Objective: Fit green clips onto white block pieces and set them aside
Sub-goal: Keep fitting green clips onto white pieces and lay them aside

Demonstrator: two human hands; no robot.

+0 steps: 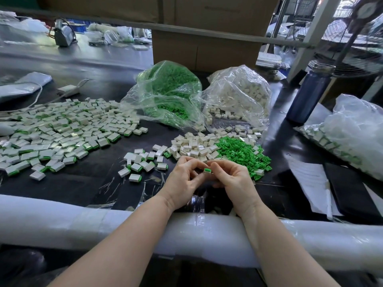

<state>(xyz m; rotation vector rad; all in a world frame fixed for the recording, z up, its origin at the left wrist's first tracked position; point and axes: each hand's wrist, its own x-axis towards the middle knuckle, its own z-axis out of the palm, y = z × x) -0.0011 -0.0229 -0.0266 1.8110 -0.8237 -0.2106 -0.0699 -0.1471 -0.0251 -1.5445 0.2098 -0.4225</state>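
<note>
I sit at a dark surface (83, 183) whose near edge is wrapped in white foam padding (103, 222). Straight ahead stand big brown cardboard boxes (203, 48), with a grey metal rail (186, 31) crossing in front of them. To my right a dark blue bottle (310, 94) with a metal cap stands upright, and nearer me lie white paper sheets (310, 183) beside a black folder (352, 195). Past the bottle is the wire guard of a fan (348, 67). On my far left, another dark bench (72, 52) carries a small grey device (63, 36) and some clear bags. Daylight comes in from the upper right.
</note>
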